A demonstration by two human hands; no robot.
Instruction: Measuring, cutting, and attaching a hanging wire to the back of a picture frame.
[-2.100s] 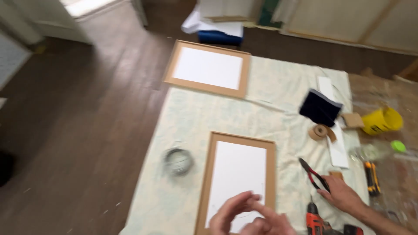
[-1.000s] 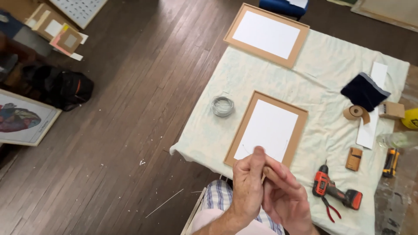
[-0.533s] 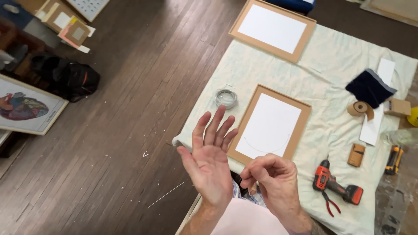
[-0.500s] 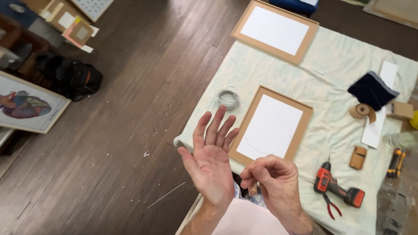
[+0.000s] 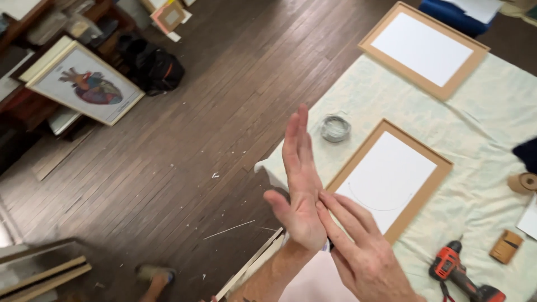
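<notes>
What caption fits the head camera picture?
Two bare hands, left hand and right hand, press together above a wooden picture frame.

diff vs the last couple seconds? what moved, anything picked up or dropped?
The left hand went from palm spread open to edge-on with fingers together, and the right hand opened from a pinch to flat fingers laid on the left palm. Neither hand holds anything visible. The view swung left over the floor. The near wooden frame, wire coil and red drill lie where they were on the cloth.
</notes>
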